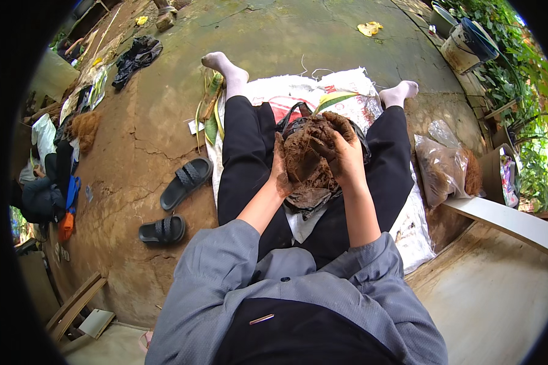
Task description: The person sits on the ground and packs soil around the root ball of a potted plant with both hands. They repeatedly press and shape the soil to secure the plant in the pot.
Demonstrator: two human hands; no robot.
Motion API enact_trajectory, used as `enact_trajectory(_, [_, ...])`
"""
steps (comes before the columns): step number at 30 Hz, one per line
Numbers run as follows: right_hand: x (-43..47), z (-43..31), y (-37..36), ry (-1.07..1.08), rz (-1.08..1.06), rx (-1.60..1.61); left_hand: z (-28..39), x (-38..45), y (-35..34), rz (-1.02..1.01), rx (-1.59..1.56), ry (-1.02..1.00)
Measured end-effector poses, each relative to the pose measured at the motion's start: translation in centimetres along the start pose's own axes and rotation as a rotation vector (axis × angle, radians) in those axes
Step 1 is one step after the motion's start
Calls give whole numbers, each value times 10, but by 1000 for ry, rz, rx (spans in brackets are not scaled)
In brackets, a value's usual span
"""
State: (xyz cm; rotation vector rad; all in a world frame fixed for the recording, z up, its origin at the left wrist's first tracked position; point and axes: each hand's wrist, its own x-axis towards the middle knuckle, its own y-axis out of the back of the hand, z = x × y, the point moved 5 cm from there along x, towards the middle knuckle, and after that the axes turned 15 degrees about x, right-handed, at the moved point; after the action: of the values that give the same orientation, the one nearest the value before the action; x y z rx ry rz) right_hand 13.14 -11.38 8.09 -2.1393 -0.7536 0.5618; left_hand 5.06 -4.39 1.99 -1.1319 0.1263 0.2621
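Note:
Between my spread legs, my left hand (281, 166) and my right hand (342, 148) hold a clump of brown, fibrous soil (308, 150) from both sides. Both hands are smeared with soil. Under and around the clump is a black plastic bag (363, 137), its handle rising at the far side. A yellow-edged green leaf (335, 99) sticks out just beyond the clump. All this lies over a white woven sack (278, 86) with red print. More snake plant leaves (212, 102) lie beside my left foot.
Black slide sandals (186, 183) stand left on the concrete floor. A clear bag of brown material (438, 166) lies right, near a white board (511, 221). Buckets (468, 45) stand far right. A black plastic bag, brown fiber (86, 130) and another person (43, 196) are at left.

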Motion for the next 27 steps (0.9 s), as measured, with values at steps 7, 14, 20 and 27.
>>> enact_trajectory(7, [-36,12,6,-46,26,-72,-18,-31,4,27,-17,-25])
enact_trajectory(14, [-61,8,-10,-61,-69,-135,-25,-67,4,52,-20,-93])
enact_trajectory(20, [-78,7,-22,-103,-78,-44,-14,-100,14,162,56,-140])
enact_trajectory(27, [-84,30,-46,-141,-166,-20,8,-137,26,225,99,-209])
